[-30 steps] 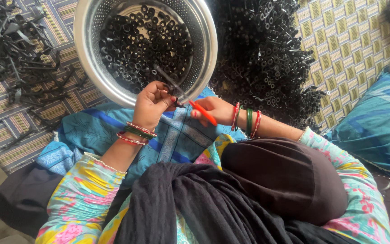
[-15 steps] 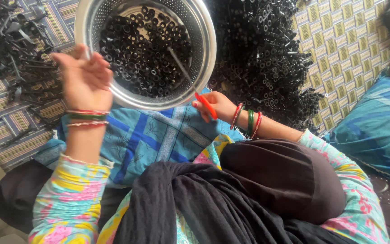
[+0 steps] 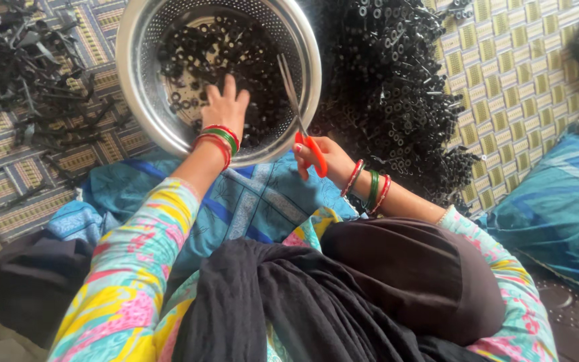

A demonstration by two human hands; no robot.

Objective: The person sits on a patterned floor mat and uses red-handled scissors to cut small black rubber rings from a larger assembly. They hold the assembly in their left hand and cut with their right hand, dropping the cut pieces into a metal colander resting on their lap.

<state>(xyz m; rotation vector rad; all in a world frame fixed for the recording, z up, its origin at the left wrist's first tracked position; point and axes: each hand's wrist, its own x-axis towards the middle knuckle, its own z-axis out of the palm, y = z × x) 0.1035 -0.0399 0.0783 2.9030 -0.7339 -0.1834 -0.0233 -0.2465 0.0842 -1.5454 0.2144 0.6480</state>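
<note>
- Your colander (image 3: 135,80) is shiny perforated metal.
- Your scissors (image 3: 299,110) have bare metal blades and glossy orange plastic handles.
- The small black rings (image 3: 236,53) look like matt plastic.

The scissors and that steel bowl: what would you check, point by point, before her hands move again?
1. Scissors held firmly: ok, the right hand grips the orange handles.
2. Blades closed: ok, they look shut and point over the bowl's rim.
3. Left hand clear of the blades: ok, it lies open inside the steel bowl on the small black rings, apart from the blades.
4. Left hand's grip on a ring: cannot tell, its fingers hide what is under them.
5. Bowl steady: cannot tell, its near edge lies over the blue cloth.
6. More pieces within reach: ok, the black pile lies beside the bowl on her right.
</note>
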